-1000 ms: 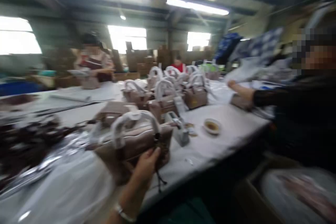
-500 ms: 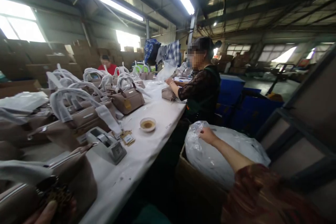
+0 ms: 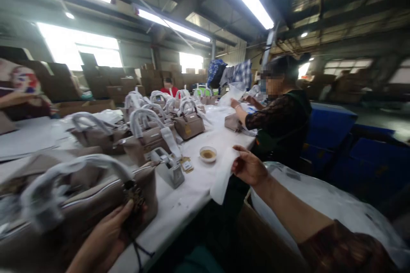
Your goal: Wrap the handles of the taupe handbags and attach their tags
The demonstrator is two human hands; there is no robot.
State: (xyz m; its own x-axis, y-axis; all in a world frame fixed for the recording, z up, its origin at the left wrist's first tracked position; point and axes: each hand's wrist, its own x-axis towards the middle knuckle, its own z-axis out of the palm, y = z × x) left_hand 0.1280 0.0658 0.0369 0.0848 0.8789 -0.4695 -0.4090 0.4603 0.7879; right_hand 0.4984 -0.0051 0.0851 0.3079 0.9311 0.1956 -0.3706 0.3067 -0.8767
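My left hand (image 3: 110, 230) grips a dark metal charm (image 3: 136, 198) with a black cord dangling below it. The charm lies against a taupe handbag (image 3: 96, 209), whose handles are wrapped in white film. My right hand (image 3: 251, 166) pinches a thin white sheet (image 3: 222, 177) at its upper corner, over the table's front edge. Below and behind my right arm, a large clear plastic bag (image 3: 307, 196) full of white material sits in a cardboard box.
On the white table (image 3: 195, 187) stand a grey tape dispenser (image 3: 173, 172), paper tags (image 3: 186, 164), a small bowl (image 3: 208, 154) and several wrapped handbags. A person in black (image 3: 282, 111) works at the right side. Blue bins (image 3: 329, 123) stand behind.
My right hand has come away from the plastic bag toward the table and now holds a white sheet. The view has turned left, showing more of the handbag and my left hand.
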